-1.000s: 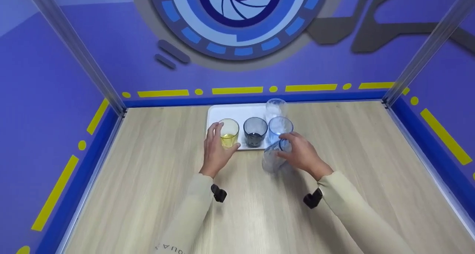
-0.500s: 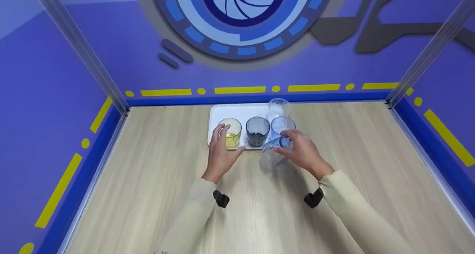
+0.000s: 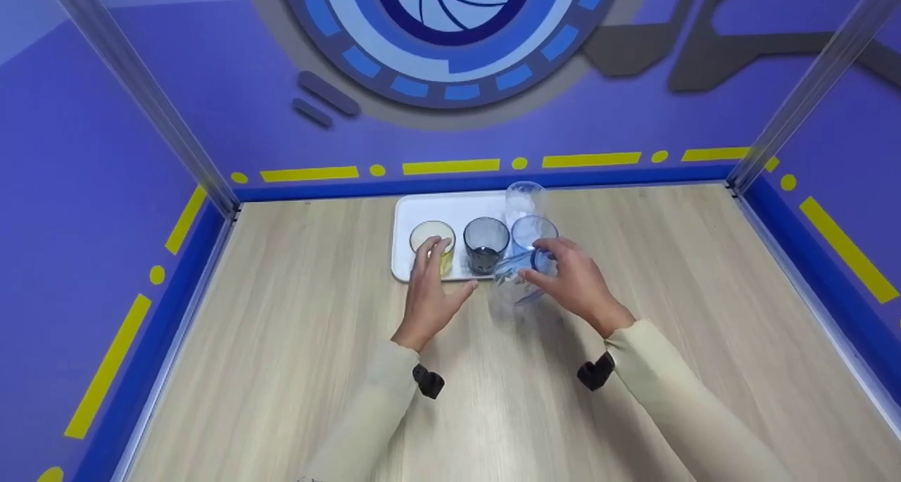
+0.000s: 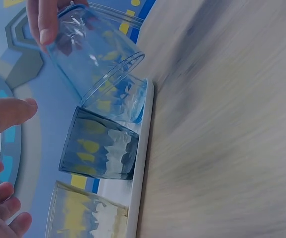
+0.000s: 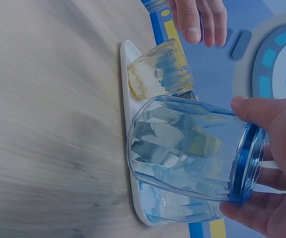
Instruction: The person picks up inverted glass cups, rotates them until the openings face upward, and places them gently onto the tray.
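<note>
My right hand (image 3: 581, 285) grips a light blue glass (image 5: 182, 144) by its thick base. That glass is tilted with its rim slanting downward, above the front of a white tray (image 3: 408, 218). My left hand (image 3: 431, 299) holds nothing; its fingers are spread in front of and above a yellow glass (image 5: 160, 72), apart from it in the right wrist view. Upright on the tray, a dark grey glass (image 4: 100, 146) stands between the yellow glass and a second blue glass (image 3: 533, 229). The held glass partly hides that blue one.
Behind the second blue glass is a clear glass (image 3: 524, 199) at the tray's back right. The tray lies near the back of a wooden table (image 3: 317, 292), close to the blue rear wall (image 3: 317, 148). Panels with metal posts enclose both sides.
My left hand has shifted slightly right, across the front of the yellow glass. The glass in my right hand has turned to a more sideways slant, while that hand itself has barely moved.
</note>
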Action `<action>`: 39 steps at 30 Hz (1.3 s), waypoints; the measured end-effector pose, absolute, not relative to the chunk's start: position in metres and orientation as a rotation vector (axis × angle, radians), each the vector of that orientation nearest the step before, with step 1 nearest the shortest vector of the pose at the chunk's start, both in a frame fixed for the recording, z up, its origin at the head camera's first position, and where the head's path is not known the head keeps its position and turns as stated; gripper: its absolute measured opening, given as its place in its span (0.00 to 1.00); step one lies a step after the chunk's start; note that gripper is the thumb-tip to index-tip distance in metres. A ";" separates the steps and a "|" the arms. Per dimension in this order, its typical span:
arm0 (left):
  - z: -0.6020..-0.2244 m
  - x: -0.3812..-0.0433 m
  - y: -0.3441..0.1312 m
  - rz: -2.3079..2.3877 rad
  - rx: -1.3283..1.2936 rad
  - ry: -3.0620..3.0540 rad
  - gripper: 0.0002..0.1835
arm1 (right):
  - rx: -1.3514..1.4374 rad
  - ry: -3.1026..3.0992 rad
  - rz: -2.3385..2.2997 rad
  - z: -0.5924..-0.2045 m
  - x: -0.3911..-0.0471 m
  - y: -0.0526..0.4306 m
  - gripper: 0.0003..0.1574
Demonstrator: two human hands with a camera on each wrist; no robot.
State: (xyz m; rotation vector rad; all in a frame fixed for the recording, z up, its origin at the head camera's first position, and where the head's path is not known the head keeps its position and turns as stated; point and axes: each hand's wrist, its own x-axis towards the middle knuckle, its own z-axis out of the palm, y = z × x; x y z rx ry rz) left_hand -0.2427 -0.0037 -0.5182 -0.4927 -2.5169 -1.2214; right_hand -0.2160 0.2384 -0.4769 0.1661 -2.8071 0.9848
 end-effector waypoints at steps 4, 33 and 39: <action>-0.518 -0.241 0.000 -1.232 -0.536 -2.510 0.43 | 0.160 -2.766 0.981 -0.476 -0.215 0.237 0.34; -0.520 -0.232 0.005 -1.273 -0.612 -2.584 0.43 | 0.115 -2.732 1.160 -0.468 -0.220 0.229 0.39; -0.520 -0.231 0.005 -1.265 -0.637 -2.577 0.44 | 0.159 -2.694 1.199 -0.467 -0.220 0.226 0.38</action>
